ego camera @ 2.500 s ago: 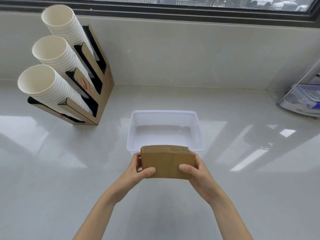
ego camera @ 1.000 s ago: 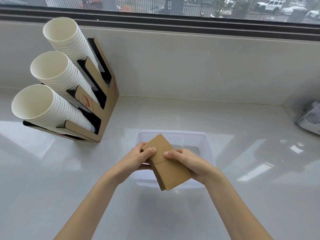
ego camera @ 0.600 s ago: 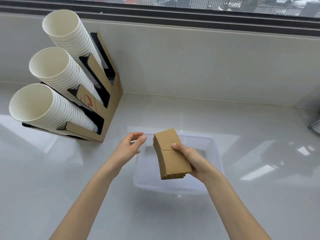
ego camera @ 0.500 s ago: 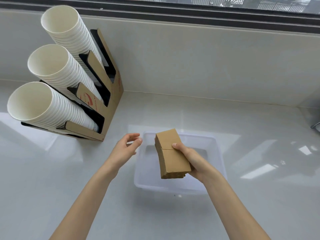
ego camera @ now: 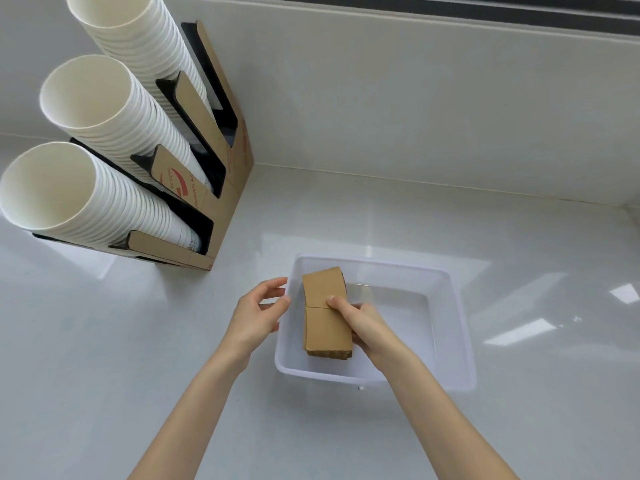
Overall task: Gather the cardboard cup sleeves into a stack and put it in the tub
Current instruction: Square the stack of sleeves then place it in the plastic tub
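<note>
A stack of brown cardboard cup sleeves [ego camera: 323, 320] is low inside the left half of the translucent white tub [ego camera: 450, 306], long side running front to back. My right hand [ego camera: 363, 327] grips the stack from its right side, thumb on top. Whether the stack rests on the tub floor I cannot tell. My left hand [ego camera: 256, 313] hovers just outside the tub's left wall, fingers apart and holding nothing.
A cardboard cup dispenser [ego camera: 214, 188] with three slanted rows of white paper cups [ego camera: 100, 109] stands at the back left, against the wall. The tub sits on a glossy white counter [ego camera: 536, 427] that ends at a low wall under a window.
My left hand let go of the stack and drew back to the left. My right hand turned the stack lengthwise and lowered it into the tub.
</note>
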